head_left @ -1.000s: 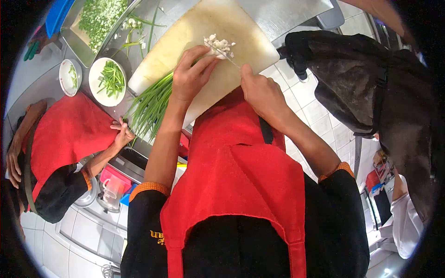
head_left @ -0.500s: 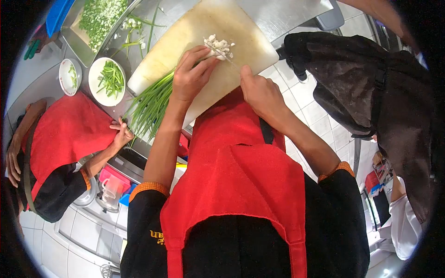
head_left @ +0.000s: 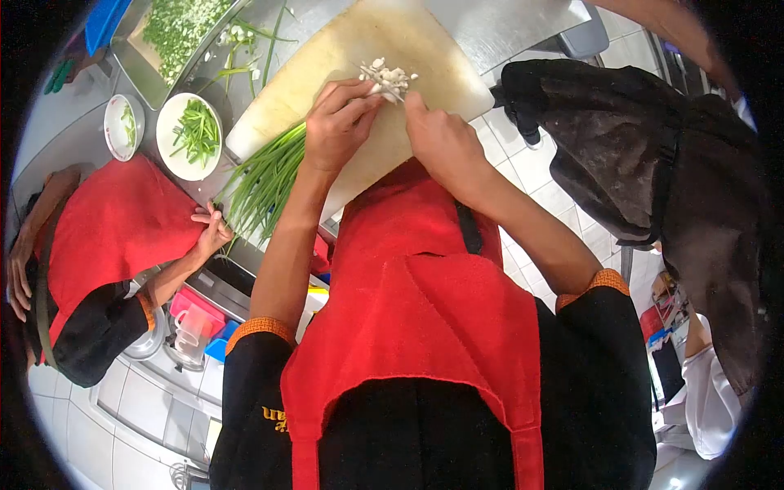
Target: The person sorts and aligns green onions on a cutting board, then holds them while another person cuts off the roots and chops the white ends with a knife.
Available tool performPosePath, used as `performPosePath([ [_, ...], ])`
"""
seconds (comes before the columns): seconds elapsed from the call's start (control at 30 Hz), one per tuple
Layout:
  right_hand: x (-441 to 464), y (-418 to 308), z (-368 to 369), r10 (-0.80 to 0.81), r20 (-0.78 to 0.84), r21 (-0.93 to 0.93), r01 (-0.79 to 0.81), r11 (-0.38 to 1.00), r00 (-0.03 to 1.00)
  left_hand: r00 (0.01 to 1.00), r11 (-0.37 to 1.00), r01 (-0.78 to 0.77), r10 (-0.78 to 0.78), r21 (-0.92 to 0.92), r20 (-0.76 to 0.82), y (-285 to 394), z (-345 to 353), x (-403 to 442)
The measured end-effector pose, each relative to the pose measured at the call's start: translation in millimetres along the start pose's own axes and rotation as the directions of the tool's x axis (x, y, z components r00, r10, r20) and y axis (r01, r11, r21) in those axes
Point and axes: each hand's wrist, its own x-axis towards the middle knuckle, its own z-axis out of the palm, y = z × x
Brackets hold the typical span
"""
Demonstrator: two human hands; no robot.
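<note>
My left hand is closed round the white ends of the green onions, whose long leaves trail down-left off the cutting board. Chopped white pieces lie at its fingertips on the board. Just right of them my right hand grips a knife; the handle is hidden in the fist and the thin blade rests at the white ends, partly blurred.
Left of the board stand a bowl of cut green pieces, a smaller bowl and a metal tray of chopped greens. A co-worker in a red apron has a hand near the leaf tips. A dark-clothed person is at right.
My right hand has moved slightly left and up, closer to my left hand, with the knife. My left hand still holds the green onions in nearly the same place.
</note>
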Motion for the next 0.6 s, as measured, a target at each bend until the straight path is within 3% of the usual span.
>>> performPosePath([
  [0.13, 2.3, 1.0, 6.4, -0.010, -0.054, 0.018, 0.011, 1.000, 0.998, 1.000, 1.000, -0.022, 0.022, -0.009, -0.009, 0.5, 0.3, 1.1],
  [0.2, -1.3, 3.1, 7.7, 0.009, -0.012, 0.108, -0.007, 0.994, 1.000, 1.000, 1.000, -0.029, 0.029, -0.001, 0.001, -0.3, -0.1, 2.6],
  [0.6, -79.1, 50.1, 19.1, 0.137, 0.131, 0.147, -0.156, 0.977, 0.982, 1.000, 1.000, -0.015, 0.015, -0.007, -0.002, 3.0, -2.2, 3.2],
])
